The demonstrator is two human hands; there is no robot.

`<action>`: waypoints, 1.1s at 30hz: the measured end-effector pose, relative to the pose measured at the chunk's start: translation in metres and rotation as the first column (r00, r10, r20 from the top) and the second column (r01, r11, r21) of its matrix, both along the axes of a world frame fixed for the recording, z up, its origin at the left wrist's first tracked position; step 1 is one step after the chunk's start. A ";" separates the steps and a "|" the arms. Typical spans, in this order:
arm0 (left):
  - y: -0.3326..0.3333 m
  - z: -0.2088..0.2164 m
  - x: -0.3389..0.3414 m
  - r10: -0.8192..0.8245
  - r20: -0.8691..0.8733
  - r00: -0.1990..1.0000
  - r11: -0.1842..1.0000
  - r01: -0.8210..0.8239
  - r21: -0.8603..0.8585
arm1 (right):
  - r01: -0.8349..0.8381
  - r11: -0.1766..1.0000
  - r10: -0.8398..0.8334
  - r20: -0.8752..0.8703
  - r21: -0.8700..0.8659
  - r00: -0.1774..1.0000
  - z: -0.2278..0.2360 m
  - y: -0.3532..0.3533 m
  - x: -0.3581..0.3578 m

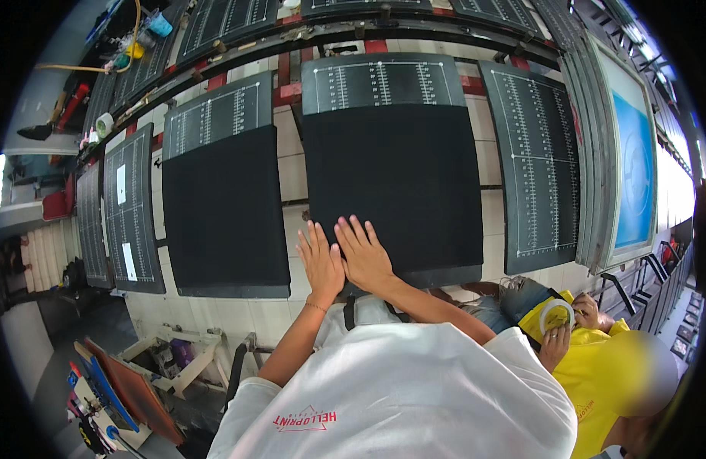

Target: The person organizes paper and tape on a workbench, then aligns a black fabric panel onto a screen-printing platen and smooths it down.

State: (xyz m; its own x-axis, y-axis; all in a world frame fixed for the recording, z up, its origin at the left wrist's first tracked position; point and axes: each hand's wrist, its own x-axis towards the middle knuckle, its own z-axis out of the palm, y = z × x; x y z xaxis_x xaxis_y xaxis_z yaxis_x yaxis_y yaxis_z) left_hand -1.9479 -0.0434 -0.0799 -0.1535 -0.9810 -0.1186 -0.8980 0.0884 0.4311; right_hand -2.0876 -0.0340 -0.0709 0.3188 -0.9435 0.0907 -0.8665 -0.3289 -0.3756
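Note:
A black cloth piece point(395, 183) lies smooth over the middle printing board point(379, 80), whose ruled far end stays uncovered. At the cloth's near left corner my right hand point(366, 256) rests flat, fingers stretched forward. Beside it, thumbs almost meeting, is my left hand point(321, 264), with straight fingers at the cloth's left edge; whether its palm touches the cloth I cannot tell. Neither hand holds anything. To the left, a second black cloth piece point(227, 218) covers most of another ruled board point(215, 115).
A bare ruled board point(540, 161) and framed printing screens point(632, 168) stand to the right. Close on my right, a person in yellow point(597, 344) holds a roll of tape point(557, 315). A white metal stand point(188, 359) and leaning boards point(131, 390) are at the lower left.

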 end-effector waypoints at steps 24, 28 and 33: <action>-0.254 -0.005 -0.052 -0.164 0.206 0.965 0.942 0.216 -0.258 | 0.283 0.957 -0.287 -0.103 -0.059 0.952 0.007 -0.218 -0.166; -0.250 -0.003 -0.084 -0.122 0.207 0.971 0.943 0.179 -0.282 | 0.566 0.816 -0.576 -0.096 -0.115 0.812 -0.012 -0.196 -0.242; -0.189 0.010 -0.149 -0.340 0.032 0.940 0.906 0.337 -0.255 | 0.581 0.805 -0.592 -0.215 -0.120 0.776 -0.010 -0.128 -0.189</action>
